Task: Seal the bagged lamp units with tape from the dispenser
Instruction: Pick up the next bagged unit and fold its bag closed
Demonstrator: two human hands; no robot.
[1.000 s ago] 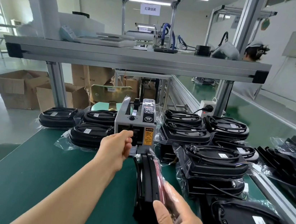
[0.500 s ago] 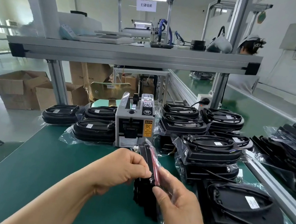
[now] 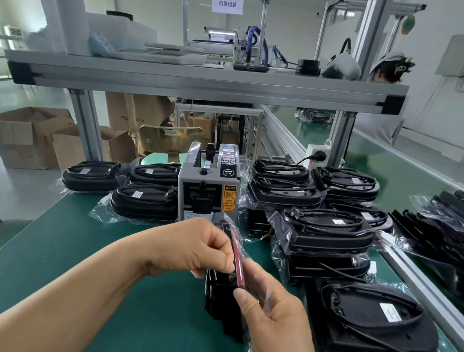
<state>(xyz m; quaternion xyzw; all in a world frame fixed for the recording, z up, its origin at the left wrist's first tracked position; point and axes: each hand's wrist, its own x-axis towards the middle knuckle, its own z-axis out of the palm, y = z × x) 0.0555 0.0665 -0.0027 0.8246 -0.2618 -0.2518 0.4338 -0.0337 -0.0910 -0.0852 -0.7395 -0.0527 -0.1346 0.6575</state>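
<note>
Centrally, a bagged lamp unit stands on edge on the green table, just in front of the tape dispenser. Left hand: fingers curled, pinching the bag's top edge. Right hand: thumb and fingers gripping the bag's near side. Stacked bagged units lie close by on the right.

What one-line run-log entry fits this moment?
step: sealing | left hand: pinches top edge of bagged lamp unit | right hand: holds same unit, on edge on green table | tape dispenser: behind hands, untouched
</note>
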